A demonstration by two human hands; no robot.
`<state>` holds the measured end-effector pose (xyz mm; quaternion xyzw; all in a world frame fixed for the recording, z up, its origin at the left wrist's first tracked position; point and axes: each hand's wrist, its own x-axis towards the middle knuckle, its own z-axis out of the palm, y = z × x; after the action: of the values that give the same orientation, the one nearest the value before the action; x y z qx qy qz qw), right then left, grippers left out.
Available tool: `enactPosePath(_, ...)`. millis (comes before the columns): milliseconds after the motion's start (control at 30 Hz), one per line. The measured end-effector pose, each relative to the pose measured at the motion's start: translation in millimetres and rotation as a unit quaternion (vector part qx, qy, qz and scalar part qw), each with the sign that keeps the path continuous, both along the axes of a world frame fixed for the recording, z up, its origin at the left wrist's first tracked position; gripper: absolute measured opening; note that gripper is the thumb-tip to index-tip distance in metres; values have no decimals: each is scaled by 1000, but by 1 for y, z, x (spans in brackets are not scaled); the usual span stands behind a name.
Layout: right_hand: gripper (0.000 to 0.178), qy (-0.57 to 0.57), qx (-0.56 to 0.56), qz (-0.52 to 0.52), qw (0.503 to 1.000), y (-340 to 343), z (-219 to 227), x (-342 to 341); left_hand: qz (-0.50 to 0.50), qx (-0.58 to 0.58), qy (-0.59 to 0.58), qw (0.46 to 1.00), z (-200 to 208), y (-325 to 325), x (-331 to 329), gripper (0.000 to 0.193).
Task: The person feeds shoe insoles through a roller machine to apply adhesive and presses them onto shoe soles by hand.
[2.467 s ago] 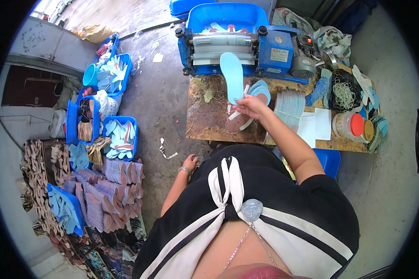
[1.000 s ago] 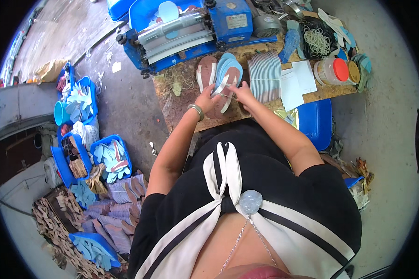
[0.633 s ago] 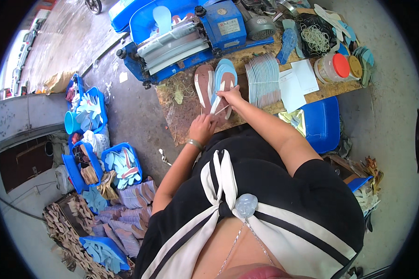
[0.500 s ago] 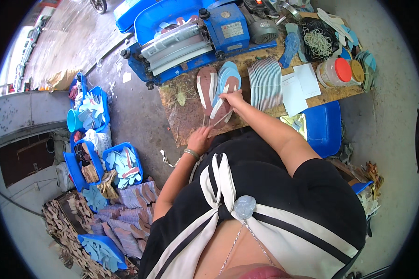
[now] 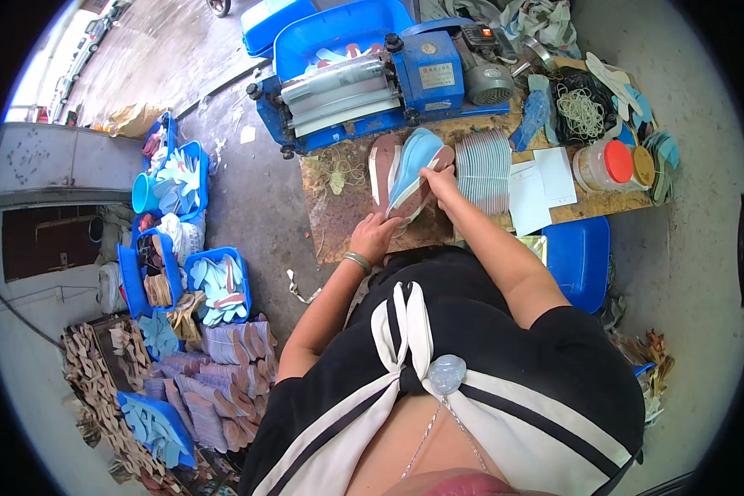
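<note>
My right hand (image 5: 441,183) grips a brown-and-white insole (image 5: 444,155) near its upper end; it lies tilted at the right side of a small stack of light blue insoles (image 5: 420,152). At the lower end of these insoles is my left hand (image 5: 374,237), fingers closed together; what they pinch is too small to make out. Another brown-and-white insole (image 5: 383,169) lies flat just left of the blue ones. To the right of my right hand, a long row of insoles (image 5: 483,165) stands on edge, with thin bands around it.
A blue roller machine (image 5: 430,70) stands at the back of the wooden table (image 5: 332,223). White papers (image 5: 546,186), a red-lidded jar (image 5: 608,164) and tangled bands (image 5: 581,112) sit on the right. Blue bins (image 5: 217,285) of insoles stand on the floor at left.
Pale bands stretched between my left hand and the insoles before; now my left hand is up against their lower end. The gripped insole has tilted right, baring more of the blue ones.
</note>
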<state>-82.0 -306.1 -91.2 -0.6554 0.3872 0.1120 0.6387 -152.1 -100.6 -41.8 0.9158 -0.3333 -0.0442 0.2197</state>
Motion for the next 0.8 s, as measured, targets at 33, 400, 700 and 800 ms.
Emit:
enactPosePath(33, 82, -2, 0, 2, 1000, -2, 4, 1, 19, -4, -10, 1000, 0, 0, -1, 26)
enactPosePath(400, 17, -273, 189, -22, 943, -36, 66, 8, 76, -42, 70, 994, -75, 37, -20, 31)
enactPosePath(700, 25, -624, -315, 434, 569, 36, 92, -10, 232, -623, 602, 442, 54, 16, -9, 56)
enactPosePath(800, 26, -622, -281, 476, 554, 53, 79, -20, 188, -600, 585, 512, 67, 26, -17, 45)
